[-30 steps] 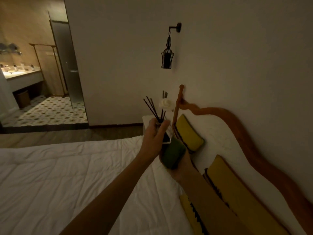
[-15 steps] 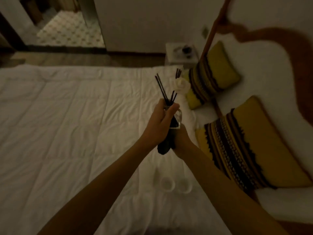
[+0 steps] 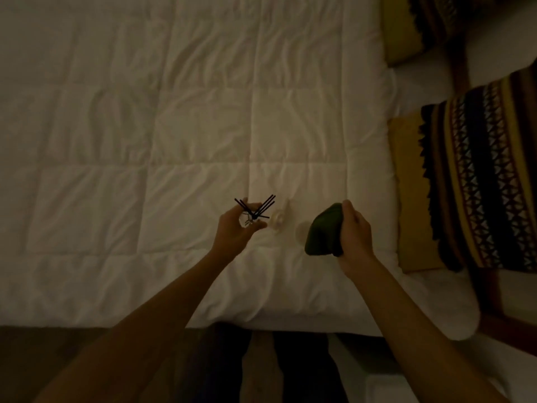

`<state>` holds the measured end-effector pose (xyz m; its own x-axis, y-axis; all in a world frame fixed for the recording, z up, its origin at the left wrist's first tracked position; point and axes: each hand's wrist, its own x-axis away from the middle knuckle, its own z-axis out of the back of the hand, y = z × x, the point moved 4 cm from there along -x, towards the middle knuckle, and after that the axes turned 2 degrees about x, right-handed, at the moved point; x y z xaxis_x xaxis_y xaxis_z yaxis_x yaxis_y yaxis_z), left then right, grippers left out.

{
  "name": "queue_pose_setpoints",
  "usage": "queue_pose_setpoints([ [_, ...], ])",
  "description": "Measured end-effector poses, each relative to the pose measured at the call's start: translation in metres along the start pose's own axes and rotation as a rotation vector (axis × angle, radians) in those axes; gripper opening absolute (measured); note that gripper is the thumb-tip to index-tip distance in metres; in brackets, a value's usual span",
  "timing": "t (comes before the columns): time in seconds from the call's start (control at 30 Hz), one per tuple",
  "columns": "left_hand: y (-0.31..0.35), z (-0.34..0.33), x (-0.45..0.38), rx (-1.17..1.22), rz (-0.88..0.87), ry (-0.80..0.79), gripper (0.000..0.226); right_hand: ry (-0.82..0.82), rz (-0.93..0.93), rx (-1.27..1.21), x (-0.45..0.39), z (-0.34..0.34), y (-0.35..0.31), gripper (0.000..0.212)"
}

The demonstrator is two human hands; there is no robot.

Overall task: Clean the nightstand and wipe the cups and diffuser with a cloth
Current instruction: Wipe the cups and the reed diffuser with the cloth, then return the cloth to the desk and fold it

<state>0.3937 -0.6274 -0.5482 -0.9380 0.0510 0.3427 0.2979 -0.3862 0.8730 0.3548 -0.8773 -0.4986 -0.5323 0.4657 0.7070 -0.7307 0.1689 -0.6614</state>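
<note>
My left hand [image 3: 236, 231] grips the small glass diffuser [image 3: 252, 215], whose black reeds fan out above my fingers, low over the white bed [image 3: 174, 141]. My right hand [image 3: 354, 232] holds a bunched dark green cloth [image 3: 322, 234] a short way to the right, apart from the diffuser. Between my hands two clear cups lie on the duvet: one cup [image 3: 277, 219] beside the diffuser and another cup [image 3: 300, 229] partly hidden behind the cloth. A white nightstand corner [image 3: 377, 373] shows at the bottom, right of my legs.
Yellow cushions with dark patterned bands [image 3: 479, 184] lean at the right side of the bed, a second cushion [image 3: 406, 27] further up. The bed's near edge runs across the lower frame, with dark floor [image 3: 43, 353] below it on the left.
The view has tipped down from the wall and far nightstand to the bed below me. My hands have lowered and separated; the cloth has come off the diffuser and moved right.
</note>
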Motion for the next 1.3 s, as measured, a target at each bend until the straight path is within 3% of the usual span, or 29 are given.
queue_pose_setpoints([
  [0.2, -0.083, -0.035, -0.023, -0.044, 0.092, 0.024, 0.039, 0.047, -0.039, -0.007, -0.029, 0.022, 0.058, 0.027],
  [0.4, -0.098, -0.033, -0.016, -0.087, 0.133, 0.069, 0.046, 0.055, 0.031, 0.010, -0.027, 0.031, 0.050, 0.028],
  [0.5, -0.083, -0.015, -0.003, -0.072, 0.194, 0.029, 0.072, 0.008, 0.082, 0.008, -0.009, 0.031, 0.022, 0.031],
  [0.63, -0.039, 0.028, 0.031, -0.123, 0.309, 0.048, 0.124, -0.090, 0.156, 0.017, 0.040, 0.027, -0.033, 0.030],
  [0.73, 0.018, 0.063, 0.063, -0.148, 0.318, 0.094, 0.137, -0.198, 0.206, 0.012, 0.084, 0.014, -0.079, 0.024],
  [0.83, 0.097, 0.096, 0.092, -0.113, 0.103, 0.141, 0.125, -0.317, 0.261, 0.037, 0.132, -0.015, -0.123, 0.022],
  [1.03, 0.234, 0.165, 0.159, -0.155, -0.471, 0.175, 0.078, -0.541, 0.418, 0.110, 0.233, -0.099, -0.174, 0.025],
  [1.2, 0.240, 0.248, 0.211, -0.178, -0.553, 0.363, 0.028, -0.691, 0.537, 0.208, 0.318, -0.166, -0.169, 0.027],
  [1.3, 0.214, 0.307, 0.251, -0.145, -0.516, 0.421, 0.032, -0.800, 0.562, 0.280, 0.370, -0.218, -0.153, 0.027],
])
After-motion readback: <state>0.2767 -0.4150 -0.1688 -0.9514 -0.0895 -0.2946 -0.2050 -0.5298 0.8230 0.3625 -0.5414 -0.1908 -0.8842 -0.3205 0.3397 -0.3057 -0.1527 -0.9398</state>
